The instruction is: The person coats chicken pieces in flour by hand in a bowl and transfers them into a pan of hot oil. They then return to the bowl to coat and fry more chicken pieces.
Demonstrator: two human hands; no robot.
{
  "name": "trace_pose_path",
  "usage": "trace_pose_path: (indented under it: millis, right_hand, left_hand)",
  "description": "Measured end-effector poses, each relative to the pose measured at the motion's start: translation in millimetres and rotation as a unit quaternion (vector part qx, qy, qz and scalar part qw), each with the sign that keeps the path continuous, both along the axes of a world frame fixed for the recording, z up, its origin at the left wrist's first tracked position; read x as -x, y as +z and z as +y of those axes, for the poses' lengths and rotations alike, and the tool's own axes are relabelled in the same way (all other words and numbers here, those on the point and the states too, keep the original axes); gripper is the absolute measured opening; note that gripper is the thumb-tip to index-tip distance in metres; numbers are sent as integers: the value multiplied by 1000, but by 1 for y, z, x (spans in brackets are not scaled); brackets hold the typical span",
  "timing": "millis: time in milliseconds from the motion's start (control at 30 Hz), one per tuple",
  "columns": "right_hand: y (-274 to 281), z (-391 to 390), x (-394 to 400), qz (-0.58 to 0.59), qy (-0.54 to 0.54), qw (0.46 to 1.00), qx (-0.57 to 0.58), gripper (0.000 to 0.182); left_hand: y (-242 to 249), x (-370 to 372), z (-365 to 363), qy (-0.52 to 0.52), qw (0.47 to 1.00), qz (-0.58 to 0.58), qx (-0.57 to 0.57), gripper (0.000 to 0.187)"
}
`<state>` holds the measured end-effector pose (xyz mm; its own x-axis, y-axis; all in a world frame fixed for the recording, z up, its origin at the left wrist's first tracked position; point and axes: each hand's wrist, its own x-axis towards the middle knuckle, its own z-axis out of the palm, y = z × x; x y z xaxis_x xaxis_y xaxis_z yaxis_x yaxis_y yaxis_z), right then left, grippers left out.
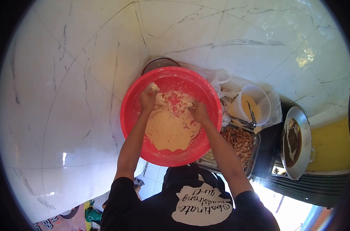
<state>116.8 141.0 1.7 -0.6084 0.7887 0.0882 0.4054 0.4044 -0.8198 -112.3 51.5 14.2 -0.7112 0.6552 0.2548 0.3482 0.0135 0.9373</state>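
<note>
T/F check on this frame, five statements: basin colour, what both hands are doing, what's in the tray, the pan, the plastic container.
1. The basin holding the dough is red. True.
2. Only the right hand touches the dough; the left hand rests on the floor. False: both hands are inside the basin, on the dough.
3. The metal tray beside the basin holds brown fried pieces. True.
4. The pan at the right is clean and empty. False: it holds dark brown liquid or residue.
5. The clear plastic container stands inside the basin. False: it stands outside, beyond the tray, with yellowish contents.
</note>
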Motion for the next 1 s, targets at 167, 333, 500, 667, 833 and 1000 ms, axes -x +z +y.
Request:
trace_pose_path:
  millis: [167,333,500,667,833,1000]
  right_hand:
    - [10,6,12,142,-55,984,89,27]
    - [-11,-14,60,264,-428,825,257,28]
    - [38,-58,59,48,-436,880,181,27]
    - [14,-63,67,149,-422,883,142,27]
    - [13,-35,46,289,-170,942,27,25]
    - [62,-25,14,220,-89,971,4,29]
  left_hand:
    - [6,-1,-23,35,997,-55,30,29]
    - [-22,-65,-2,319,938,-127,36,25]
    - [-20,-110,-6,315,940,-114,69,24]
    - [5,-131,-12,255,950,-64,168,29]
    - [-4,-109,-33,217,968,-126,4,40]
    - [1,-78,-50,49,974,-220,31,43]
